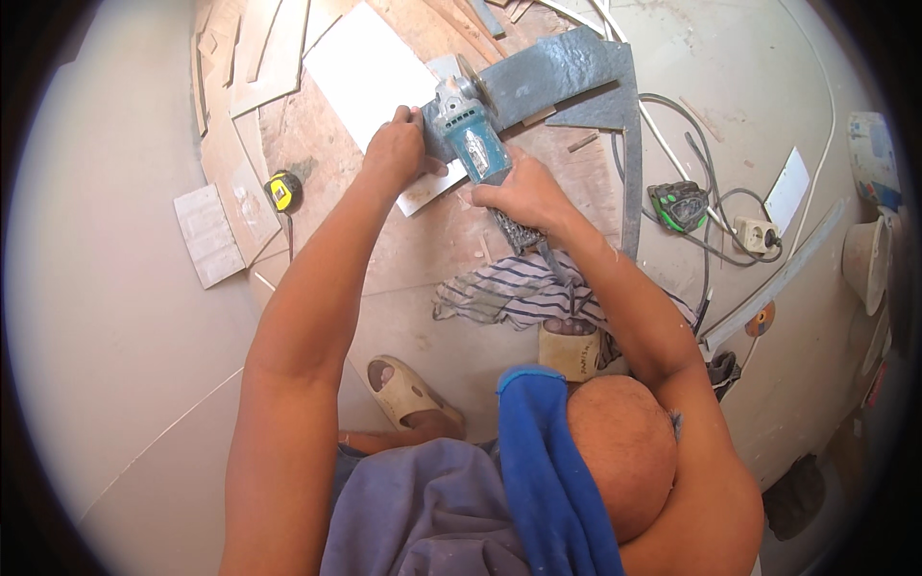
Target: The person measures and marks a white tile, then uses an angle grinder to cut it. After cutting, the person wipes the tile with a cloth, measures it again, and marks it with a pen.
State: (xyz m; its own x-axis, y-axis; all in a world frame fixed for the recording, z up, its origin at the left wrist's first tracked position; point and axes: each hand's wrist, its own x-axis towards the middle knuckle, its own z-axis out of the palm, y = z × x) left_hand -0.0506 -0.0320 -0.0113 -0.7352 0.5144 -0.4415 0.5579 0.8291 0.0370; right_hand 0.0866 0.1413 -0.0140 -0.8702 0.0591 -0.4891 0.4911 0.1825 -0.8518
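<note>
My right hand (526,192) is wrapped round the body of a teal angle grinder (480,149), whose disc side lies over a dark grey stone-look tile piece (547,77). On the left end of that tile piece, my left hand (396,149) grips with its thumb on the near side and its fingers on the far side. A white tile (360,72) lies under the grey piece and reaches out on both sides of it. Whether the disc is turning or touching the tile cannot be told.
A yellow tape measure (283,192) lies left of the work board (327,230). At right are a green-and-black tool (679,206), a socket block (757,235) with cables, and a cutting disc (760,319). A striped cloth (519,291) lies near my feet. Buckets (866,264) stand far right.
</note>
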